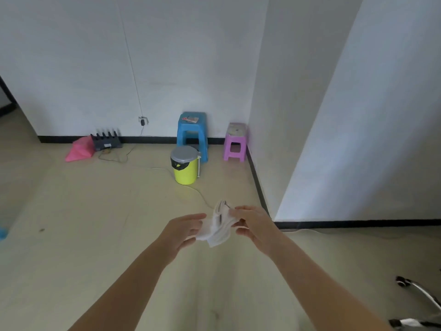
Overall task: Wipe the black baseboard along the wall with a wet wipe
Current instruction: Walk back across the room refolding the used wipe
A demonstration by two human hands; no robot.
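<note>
Our right hand (250, 225) has its fingers (236, 211) curled, and with the thumb they pinch the right side of the wet wipe (220, 225), a crumpled, folded white sheet held in the air between both hands; our left hand (185, 231) keeps its fingers (199, 216) nearly straight and a little apart, touching the wipe's lower left corner, though blur keeps us from telling whether the thumb clamps it. Both bare forearms reach in from the bottom edge over the pale floor (95, 223). The black baseboard (148, 139) runs along the foot of the white wall (95, 68) ahead, turns down the side of the jutting corner and continues to the right just beyond our right hand. Ahead of the wipe a yellow bin (186, 174) with a grey lid stands just in front of a blue stool (192, 132); small items lie on the stool's seat, too small for us to read any print. A purple stool (235, 145) sits in the corner, near the blue one. To the left, against the baseboard, are a black router (106, 140) and a pink bag (80, 149), touching each other. A chair base (417, 292) with castors shows at the lower right
</note>
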